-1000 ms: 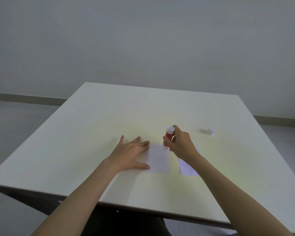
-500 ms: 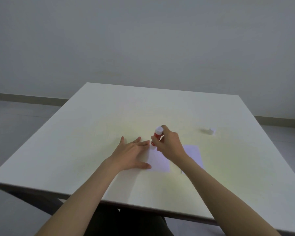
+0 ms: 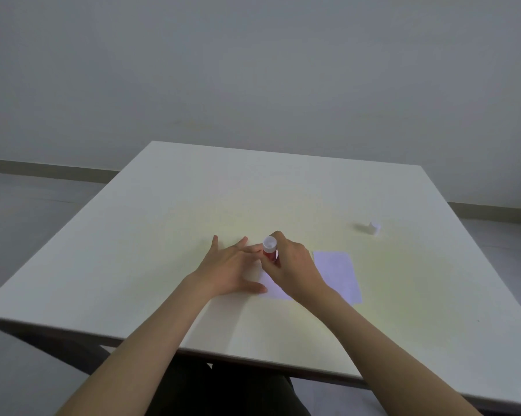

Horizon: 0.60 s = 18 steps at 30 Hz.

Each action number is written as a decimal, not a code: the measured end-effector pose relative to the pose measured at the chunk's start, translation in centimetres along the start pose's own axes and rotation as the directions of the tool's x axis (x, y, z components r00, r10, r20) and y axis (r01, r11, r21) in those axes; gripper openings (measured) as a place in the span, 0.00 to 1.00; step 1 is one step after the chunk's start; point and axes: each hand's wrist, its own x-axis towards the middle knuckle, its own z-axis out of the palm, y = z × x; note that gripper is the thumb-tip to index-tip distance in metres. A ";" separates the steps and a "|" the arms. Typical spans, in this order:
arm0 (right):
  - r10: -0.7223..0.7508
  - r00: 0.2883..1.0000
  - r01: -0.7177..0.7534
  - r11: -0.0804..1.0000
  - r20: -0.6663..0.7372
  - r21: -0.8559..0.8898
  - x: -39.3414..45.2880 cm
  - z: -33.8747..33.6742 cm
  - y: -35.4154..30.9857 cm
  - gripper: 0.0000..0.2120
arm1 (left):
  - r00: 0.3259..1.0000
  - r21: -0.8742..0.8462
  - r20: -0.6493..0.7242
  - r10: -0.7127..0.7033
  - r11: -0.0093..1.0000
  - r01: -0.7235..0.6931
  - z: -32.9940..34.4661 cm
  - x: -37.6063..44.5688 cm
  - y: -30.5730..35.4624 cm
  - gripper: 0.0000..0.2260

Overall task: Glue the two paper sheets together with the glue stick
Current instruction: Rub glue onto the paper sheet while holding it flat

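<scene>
Two small white paper sheets lie side by side near the table's front. My left hand (image 3: 227,270) rests flat, fingers spread, on the left edge of the left sheet (image 3: 275,288), which is mostly hidden under both hands. My right hand (image 3: 295,270) grips a red glue stick (image 3: 269,250) with a white end, held upright with its lower end down on the left sheet's far left part. The right sheet (image 3: 339,274) lies bare just right of my right hand.
A small white cap (image 3: 374,228) stands alone at the right rear of the white table (image 3: 163,235). The table's front edge runs just below my forearms. Grey floor and a plain wall surround the table.
My right hand has carried the glue stick leftward across the left sheet, uncovering the right sheet. My left hand has stayed flat in place.
</scene>
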 end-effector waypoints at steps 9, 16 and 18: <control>0.039 0.996 -0.046 0.995 0.081 0.086 -2.6 -0.8 -0.5 0.06 | 1.000 0.007 0.019 0.000 1.000 0.000 -0.2 0.1 0.4 0.37; 0.158 0.984 -0.168 0.977 0.079 0.132 -2.5 -2.6 1.3 0.06 | 1.000 0.067 0.026 -0.010 0.998 0.008 -0.2 0.1 0.4 0.39; 0.182 0.981 -0.190 0.973 0.070 0.128 -2.6 -3.1 1.8 0.06 | 1.000 0.066 0.017 0.003 0.998 -0.004 -0.2 0.1 0.4 0.38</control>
